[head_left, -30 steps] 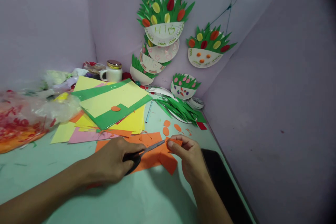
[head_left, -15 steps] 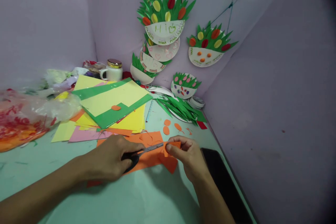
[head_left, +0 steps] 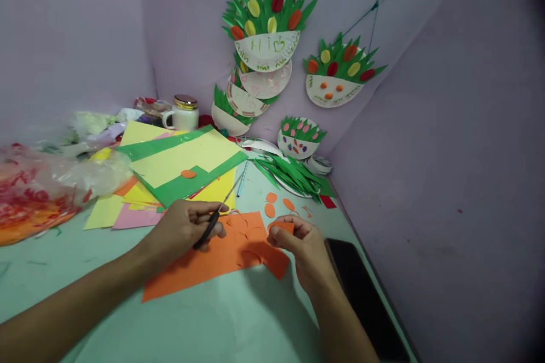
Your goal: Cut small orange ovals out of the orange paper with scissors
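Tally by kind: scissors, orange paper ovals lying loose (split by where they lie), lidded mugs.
Scissors in the left hand: 1
Orange paper ovals on the table: 3
Orange paper oval on the paper stack: 1
Lidded mug: 1
Total: 6

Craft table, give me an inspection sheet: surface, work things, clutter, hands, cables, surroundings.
Surface: pale green table, strewn with paper.
Work things: scissors, small orange piece, large orange sheet with offcuts on it, several orange ovals.
Clutter: plastic bag, stacked colored sheets, lidded mug, green paper strips, black flat object near the table's right edge.
Hands: left hand holds the scissors, blades pointing away from the person; right hand pinches the small orange piece between its fingers.
Cables: nothing seen.
Surroundings: purple walls, paper-plate decorations, string.
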Available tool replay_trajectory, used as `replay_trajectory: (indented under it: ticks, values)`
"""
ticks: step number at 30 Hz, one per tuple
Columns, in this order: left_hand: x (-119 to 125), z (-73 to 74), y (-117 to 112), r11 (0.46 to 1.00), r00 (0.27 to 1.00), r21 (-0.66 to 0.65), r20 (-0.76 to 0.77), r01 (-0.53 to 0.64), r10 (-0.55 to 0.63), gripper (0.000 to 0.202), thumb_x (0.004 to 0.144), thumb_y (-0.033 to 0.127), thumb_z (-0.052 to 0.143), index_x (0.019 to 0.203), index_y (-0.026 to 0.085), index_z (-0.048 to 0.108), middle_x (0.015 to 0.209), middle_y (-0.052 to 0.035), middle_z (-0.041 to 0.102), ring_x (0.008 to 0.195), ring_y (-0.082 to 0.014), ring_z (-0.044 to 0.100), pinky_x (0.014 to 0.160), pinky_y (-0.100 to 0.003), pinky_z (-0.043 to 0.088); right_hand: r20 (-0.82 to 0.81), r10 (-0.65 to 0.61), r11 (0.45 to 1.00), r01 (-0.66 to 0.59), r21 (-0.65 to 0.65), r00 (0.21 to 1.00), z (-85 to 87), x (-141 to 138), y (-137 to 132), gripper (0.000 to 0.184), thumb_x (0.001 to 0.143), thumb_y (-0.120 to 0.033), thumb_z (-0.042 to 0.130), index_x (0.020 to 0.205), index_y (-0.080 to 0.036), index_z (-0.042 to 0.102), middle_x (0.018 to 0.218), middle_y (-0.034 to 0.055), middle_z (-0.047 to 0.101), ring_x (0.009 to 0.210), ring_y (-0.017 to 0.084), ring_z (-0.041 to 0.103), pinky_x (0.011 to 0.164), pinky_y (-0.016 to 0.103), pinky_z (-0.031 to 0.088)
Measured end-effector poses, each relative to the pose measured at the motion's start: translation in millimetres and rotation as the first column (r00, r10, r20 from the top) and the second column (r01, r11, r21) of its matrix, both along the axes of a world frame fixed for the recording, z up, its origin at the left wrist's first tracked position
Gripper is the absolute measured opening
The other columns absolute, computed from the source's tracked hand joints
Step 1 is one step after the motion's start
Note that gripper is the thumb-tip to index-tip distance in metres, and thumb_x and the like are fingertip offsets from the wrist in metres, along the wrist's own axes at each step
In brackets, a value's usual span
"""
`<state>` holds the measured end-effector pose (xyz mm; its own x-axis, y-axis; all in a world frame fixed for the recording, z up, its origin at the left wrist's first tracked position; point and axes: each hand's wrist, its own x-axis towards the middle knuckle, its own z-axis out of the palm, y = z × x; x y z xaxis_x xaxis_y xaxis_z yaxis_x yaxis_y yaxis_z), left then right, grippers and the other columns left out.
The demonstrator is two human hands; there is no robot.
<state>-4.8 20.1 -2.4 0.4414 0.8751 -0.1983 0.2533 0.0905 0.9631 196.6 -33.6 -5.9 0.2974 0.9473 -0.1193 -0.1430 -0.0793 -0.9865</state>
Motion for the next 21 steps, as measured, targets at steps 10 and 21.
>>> replay_trajectory:
  ticks: [10,21]
  values:
    - [20,-3.1,-17,0.998,0.989,0.001,0.13,-0.07,0.069,0.043,0.059,0.025,0.063,0.1,0.013,0.057,0.063,0.0002,0.061,0.058,-0.0129,0.056,0.052,-0.022,0.045,-0.134,0.072,0.995,-0.081,-0.063,0.988,-16.5,-27,-2,0.033,0.045,-0.02,0.079,0.075,-0.016,0.064,0.055,-0.0016,0.063,0.044,0.01,0.052,0.045,0.022,0.041]
    - [24,-16.3,-16,0.997,0.971,0.072,0.238,-0.028,0.01,0.031,0.063,0.016,0.058,0.094,0.014,0.054,0.059,0.0052,0.05,0.053,-0.0079,0.047,0.049,-0.018,0.038,-0.028,0.172,0.98,-0.174,-0.098,0.985,-30.5,-39,-6,0.022,0.052,-0.029,0.078,0.061,-0.013,0.065,0.048,0.0005,0.06,0.043,0.01,0.05,0.044,0.022,0.039]
